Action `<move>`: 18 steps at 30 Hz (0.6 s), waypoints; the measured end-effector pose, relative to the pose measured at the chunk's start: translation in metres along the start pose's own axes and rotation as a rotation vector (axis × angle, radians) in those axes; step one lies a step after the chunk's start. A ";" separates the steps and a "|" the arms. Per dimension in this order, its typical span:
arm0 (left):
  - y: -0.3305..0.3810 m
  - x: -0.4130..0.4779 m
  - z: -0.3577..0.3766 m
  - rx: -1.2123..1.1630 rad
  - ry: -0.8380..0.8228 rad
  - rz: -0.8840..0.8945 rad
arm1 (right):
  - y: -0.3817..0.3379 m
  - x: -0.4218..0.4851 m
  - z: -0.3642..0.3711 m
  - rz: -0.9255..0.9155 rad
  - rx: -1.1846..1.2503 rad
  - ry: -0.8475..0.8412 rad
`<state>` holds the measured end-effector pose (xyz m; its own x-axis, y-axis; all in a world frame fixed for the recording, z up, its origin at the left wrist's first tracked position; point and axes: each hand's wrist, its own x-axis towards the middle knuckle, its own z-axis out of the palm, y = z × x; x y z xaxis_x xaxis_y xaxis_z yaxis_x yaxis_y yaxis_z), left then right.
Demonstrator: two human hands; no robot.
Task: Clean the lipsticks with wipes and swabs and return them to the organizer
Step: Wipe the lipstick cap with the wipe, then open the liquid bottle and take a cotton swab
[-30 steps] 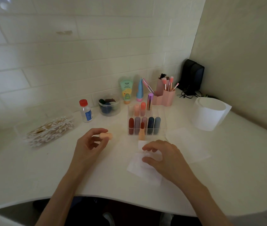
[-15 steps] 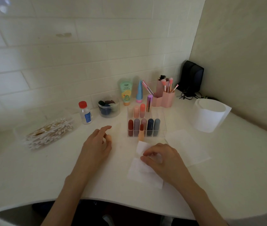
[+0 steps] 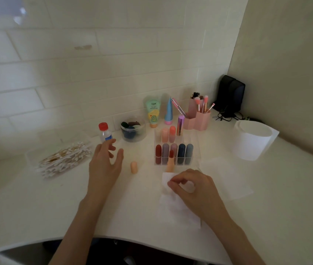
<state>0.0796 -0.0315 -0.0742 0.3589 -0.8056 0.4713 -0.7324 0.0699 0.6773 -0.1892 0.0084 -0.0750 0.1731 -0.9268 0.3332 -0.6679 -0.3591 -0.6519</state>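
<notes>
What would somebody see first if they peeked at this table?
Probably the row of colourful lipsticks in the clear organizer at the middle of the white table. Just in front an uncapped lipstick stands upright, with a peach cap apart on its left. Nearer, the right hand pinches a white wipe while the left hand is spread open.

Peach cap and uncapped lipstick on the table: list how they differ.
The peach cap is short and one colour; the uncapped lipstick is taller, with a red tip above its peach base. The cap stands alone left of the clear organizer; the lipstick stands right at its front. Both are upright and unheld.
</notes>
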 end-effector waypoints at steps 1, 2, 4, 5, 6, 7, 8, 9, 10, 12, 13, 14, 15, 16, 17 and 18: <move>-0.002 0.008 -0.001 -0.018 0.044 -0.014 | -0.001 0.000 0.001 -0.004 0.014 0.013; -0.005 0.016 -0.001 -0.031 0.087 -0.032 | -0.001 0.001 0.002 -0.005 0.026 0.023; -0.013 0.032 -0.002 0.024 0.165 -0.045 | -0.002 0.002 0.001 -0.016 0.048 0.049; -0.016 0.039 -0.002 0.095 0.195 -0.042 | -0.002 0.002 0.001 -0.027 0.062 0.066; -0.019 0.046 -0.002 0.176 0.214 -0.041 | -0.003 0.002 0.000 -0.036 0.073 0.081; -0.019 0.053 0.000 0.254 0.218 -0.045 | -0.005 0.002 0.000 -0.043 0.080 0.089; -0.019 0.059 0.001 0.329 0.202 -0.061 | -0.007 0.002 0.000 -0.045 0.086 0.092; -0.017 0.064 0.003 0.400 0.172 -0.088 | -0.009 0.001 0.001 -0.046 0.092 0.090; -0.016 0.070 0.005 0.458 0.137 -0.120 | -0.011 0.001 0.001 -0.046 0.096 0.086; -0.014 0.079 0.010 0.513 0.086 -0.153 | -0.014 0.000 0.001 -0.040 0.105 0.078; -0.014 0.083 0.012 0.520 0.078 -0.155 | -0.015 -0.001 0.002 -0.030 0.114 0.071; -0.014 0.086 0.015 0.523 0.076 -0.157 | -0.017 -0.001 0.002 -0.026 0.126 0.065; -0.014 0.088 0.016 0.528 0.074 -0.159 | -0.018 -0.002 0.002 -0.030 0.139 0.065; -0.015 0.091 0.017 0.538 0.072 -0.160 | -0.019 -0.003 0.002 -0.041 0.148 0.072; -0.015 0.092 0.017 0.547 0.074 -0.159 | -0.020 -0.004 0.003 -0.054 0.156 0.082; -0.016 0.094 0.017 0.546 0.081 -0.164 | -0.020 -0.005 0.004 -0.061 0.160 0.088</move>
<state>0.1152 -0.1178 -0.0502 0.5202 -0.7314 0.4410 -0.8484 -0.3831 0.3654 -0.1738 0.0196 -0.0658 0.1408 -0.8923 0.4289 -0.5335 -0.4333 -0.7264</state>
